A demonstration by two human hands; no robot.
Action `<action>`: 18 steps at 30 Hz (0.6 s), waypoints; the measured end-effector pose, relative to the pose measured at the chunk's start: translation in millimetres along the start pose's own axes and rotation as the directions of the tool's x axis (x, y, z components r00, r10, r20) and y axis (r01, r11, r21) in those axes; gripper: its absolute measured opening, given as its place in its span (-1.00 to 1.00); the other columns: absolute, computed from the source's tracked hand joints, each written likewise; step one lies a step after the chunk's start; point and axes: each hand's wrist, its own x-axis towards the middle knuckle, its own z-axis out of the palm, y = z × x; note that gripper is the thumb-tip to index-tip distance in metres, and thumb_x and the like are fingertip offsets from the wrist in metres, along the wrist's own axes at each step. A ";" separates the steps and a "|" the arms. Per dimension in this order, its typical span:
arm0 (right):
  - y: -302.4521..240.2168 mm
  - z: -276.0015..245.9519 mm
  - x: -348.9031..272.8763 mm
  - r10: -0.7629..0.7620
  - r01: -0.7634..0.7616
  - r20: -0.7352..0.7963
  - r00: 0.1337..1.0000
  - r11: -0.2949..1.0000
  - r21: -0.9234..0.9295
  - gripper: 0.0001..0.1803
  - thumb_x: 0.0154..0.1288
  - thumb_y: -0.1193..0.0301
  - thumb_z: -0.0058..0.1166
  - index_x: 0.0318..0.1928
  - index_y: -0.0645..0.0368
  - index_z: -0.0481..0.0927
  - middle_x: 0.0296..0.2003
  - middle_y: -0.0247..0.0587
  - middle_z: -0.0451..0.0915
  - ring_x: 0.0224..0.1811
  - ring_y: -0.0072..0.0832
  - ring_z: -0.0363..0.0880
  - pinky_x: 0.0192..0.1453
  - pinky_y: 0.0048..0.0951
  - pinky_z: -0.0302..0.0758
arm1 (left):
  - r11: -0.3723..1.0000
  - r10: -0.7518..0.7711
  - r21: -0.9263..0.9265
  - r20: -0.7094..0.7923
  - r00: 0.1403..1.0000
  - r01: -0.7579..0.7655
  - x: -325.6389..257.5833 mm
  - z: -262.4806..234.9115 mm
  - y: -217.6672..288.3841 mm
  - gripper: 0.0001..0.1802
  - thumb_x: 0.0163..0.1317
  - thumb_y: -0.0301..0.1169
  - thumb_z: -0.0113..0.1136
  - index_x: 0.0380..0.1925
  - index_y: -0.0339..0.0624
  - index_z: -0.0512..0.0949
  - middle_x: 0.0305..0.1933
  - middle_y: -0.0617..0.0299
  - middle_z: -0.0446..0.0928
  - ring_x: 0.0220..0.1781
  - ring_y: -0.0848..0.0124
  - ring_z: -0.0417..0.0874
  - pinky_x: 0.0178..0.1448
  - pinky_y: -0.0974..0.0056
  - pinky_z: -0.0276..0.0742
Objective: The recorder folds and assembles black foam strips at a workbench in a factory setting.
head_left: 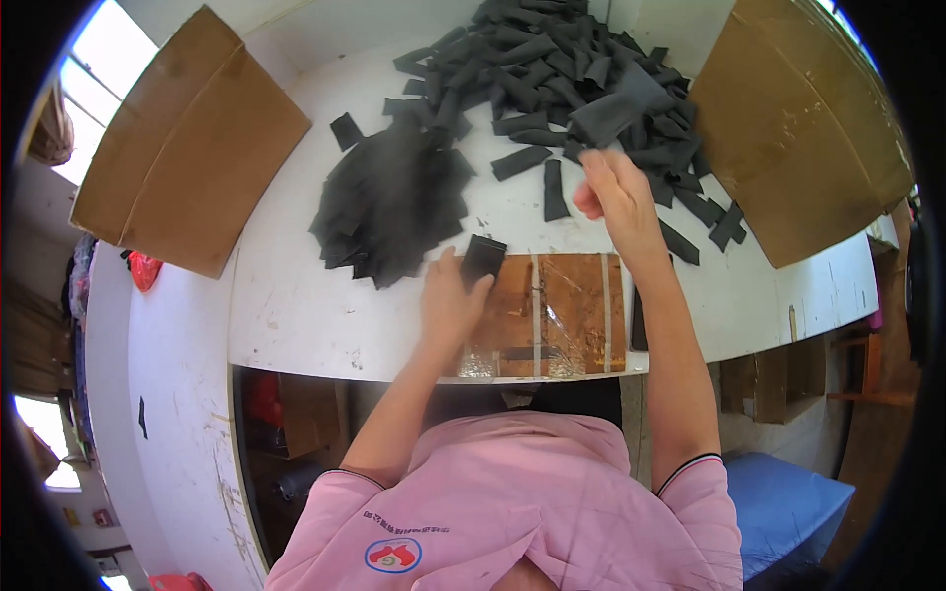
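By the brown board's (576,295) far left corner, my left hand (452,297) grips a black piece (483,258) while my half-curled right hand (621,197), contents unclear, hovers at the loose heap (537,74), so I seem mid-sorting, probably needing a light pinch next.

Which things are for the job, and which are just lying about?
Likely for the job:
- black piece, in the left hand
- big heap of black pieces, near the right hand
- smaller black pile
- brown board

Probably just lying about:
- red bag
- blue thing, lower right
- black scrap, far left
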 end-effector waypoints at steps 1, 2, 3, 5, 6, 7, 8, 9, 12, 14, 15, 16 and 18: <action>9.1 2.6 -8.9 0.049 -0.049 -0.023 0.999 0.999 -0.002 -0.68 0.24 0.26 -0.17 -0.37 0.32 0.43 -0.71 -0.37 0.37 -0.67 -0.68 0.27 -0.59 -0.62 0.22 | 0.998 -0.035 0.045 0.053 0.998 0.032 0.2 5.6 -6.4 -0.51 -0.07 -0.36 0.22 -0.12 -0.32 0.33 -0.26 -0.08 0.41 -0.27 0.11 0.47 -0.21 0.22 0.39; 17.4 6.2 -26.8 0.100 -0.100 -0.041 0.994 0.995 -0.006 -0.70 0.24 0.27 -0.16 -0.33 0.32 0.43 -0.71 -0.37 0.36 -0.67 -0.69 0.26 -0.59 -0.63 0.21 | 0.994 -0.077 0.087 0.104 0.992 0.068 0.4 9.7 -12.9 -0.58 -0.07 -0.37 0.21 -0.20 -0.34 0.38 -0.30 -0.07 0.42 -0.28 0.10 0.47 -0.23 0.21 0.39; 22.2 8.7 -43.7 0.141 -0.140 -0.030 0.990 0.990 0.010 -0.70 0.24 0.28 -0.16 -0.35 0.32 0.43 -0.71 -0.36 0.36 -0.67 -0.70 0.26 -0.59 -0.63 0.21 | 0.993 -0.090 0.090 0.090 0.992 0.082 1.9 12.7 -17.7 -0.58 -0.07 -0.37 0.21 -0.20 -0.34 0.38 -0.30 -0.07 0.42 -0.28 0.10 0.47 -0.23 0.21 0.39; 29.8 17.7 -79.2 0.230 -0.231 0.031 0.973 0.973 0.029 -0.72 0.23 0.30 -0.15 -0.37 0.31 0.44 -0.71 -0.36 0.36 -0.67 -0.70 0.27 -0.59 -0.63 0.22 | 0.997 -0.005 0.072 0.081 0.997 0.000 2.9 14.3 -29.0 -0.77 -0.05 -0.43 0.19 -0.42 -0.33 0.43 -0.47 0.09 0.45 -0.43 0.22 0.49 -0.34 0.26 0.39; 32.0 21.7 -97.2 0.276 -0.279 0.075 0.958 0.960 0.027 -0.74 0.22 0.32 -0.14 -0.37 0.31 0.44 -0.72 -0.36 0.36 -0.68 -0.69 0.27 -0.58 -0.63 0.24 | 0.997 -0.014 0.072 0.085 0.996 0.008 -0.1 14.0 -31.5 -0.77 -0.05 -0.43 0.19 -0.42 -0.33 0.43 -0.47 0.09 0.45 -0.43 0.22 0.49 -0.34 0.26 0.39; 38.7 25.9 -114.1 0.282 -0.284 0.128 0.951 0.959 -0.006 -0.75 0.23 0.31 -0.12 -0.36 0.29 0.44 -0.72 -0.40 0.34 -0.66 -0.70 0.27 -0.57 -0.65 0.24 | 0.981 -0.104 -0.154 0.086 0.991 0.116 -0.4 14.9 -33.0 -0.83 -0.04 -0.46 0.19 -0.48 -0.29 0.43 -0.53 0.17 0.44 -0.51 0.32 0.48 -0.44 0.31 0.37; 43.5 30.6 -127.6 0.291 -0.288 0.179 0.940 0.957 -0.039 -0.76 0.23 0.31 -0.10 -0.35 0.28 0.43 -0.71 -0.45 0.31 -0.65 -0.71 0.27 -0.56 -0.67 0.25 | 0.903 -0.190 -0.372 0.109 0.976 0.217 -1.8 15.7 -34.6 -0.88 -0.03 -0.48 0.18 -0.54 -0.25 0.44 -0.59 0.26 0.44 -0.59 0.41 0.47 -0.53 0.37 0.35; 45.7 32.0 -135.9 0.308 -0.306 0.154 0.939 0.951 -0.041 -0.76 0.23 0.31 -0.10 -0.35 0.28 0.43 -0.71 -0.45 0.31 -0.65 -0.71 0.27 -0.56 -0.67 0.25 | 0.432 -0.353 -0.724 0.413 0.840 0.538 -1.9 -1.9 -13.3 -0.93 0.02 -0.51 0.15 -0.50 -0.21 0.44 -0.62 0.33 0.44 -0.68 0.57 0.40 -0.64 0.51 0.27; 41.4 47.4 -153.5 0.268 -0.260 0.166 0.949 0.963 -0.069 -0.76 0.19 0.32 -0.02 -0.31 0.30 0.44 -0.66 -0.44 0.34 -0.59 -0.69 0.31 -0.46 -0.66 0.32 | -0.325 -0.325 -0.737 0.675 0.662 0.592 -13.7 -37.6 14.1 -0.95 0.07 -0.55 0.06 -0.43 -0.27 0.44 -0.55 0.24 0.46 -0.68 0.59 0.34 -0.67 0.57 0.18; 38.5 59.9 -155.9 0.257 -0.256 0.023 0.966 0.951 0.172 -0.81 0.06 0.48 0.07 -0.31 0.33 0.48 -0.48 -0.33 0.41 -0.43 -0.59 0.39 -0.30 -0.63 0.35 | -0.375 -0.192 -0.689 0.713 0.675 0.620 -32.7 -40.5 25.0 -0.94 0.07 -0.54 0.07 -0.42 -0.28 0.44 -0.51 0.22 0.46 -0.68 0.59 0.30 -0.67 0.56 0.15; 31.7 62.2 -154.4 0.270 -0.268 0.027 0.963 0.931 0.247 -0.81 0.04 0.53 0.07 -0.28 0.33 0.50 -0.42 -0.33 0.40 -0.37 -0.60 0.37 -0.26 -0.64 0.33 | -0.416 -0.065 -0.647 0.722 0.689 0.639 -41.6 -41.4 27.2 -0.93 0.07 -0.53 0.07 -0.42 -0.28 0.44 -0.48 0.19 0.46 -0.68 0.59 0.26 -0.67 0.56 0.12; 33.3 60.8 -153.0 0.274 -0.271 0.020 0.961 0.932 0.242 -0.81 0.04 0.53 0.07 -0.28 0.33 0.50 -0.42 -0.33 0.40 -0.37 -0.60 0.37 -0.26 -0.64 0.33 | -0.418 -0.059 -0.640 0.728 0.683 0.645 -48.7 -40.3 28.9 -0.93 0.07 -0.53 0.07 -0.42 -0.28 0.44 -0.48 0.19 0.46 -0.68 0.59 0.26 -0.67 0.56 0.12; 37.6 57.3 -150.1 0.333 -0.336 0.064 0.941 0.894 0.295 -0.84 0.04 0.55 0.06 -0.31 0.31 0.52 -0.45 -0.36 0.40 -0.41 -0.62 0.36 -0.31 -0.64 0.31 | -0.439 -0.019 -0.634 0.715 0.699 0.637 -58.2 -37.9 32.9 -0.92 0.08 -0.52 0.07 -0.40 -0.29 0.43 -0.44 0.17 0.46 -0.67 0.59 0.19 -0.67 0.55 0.08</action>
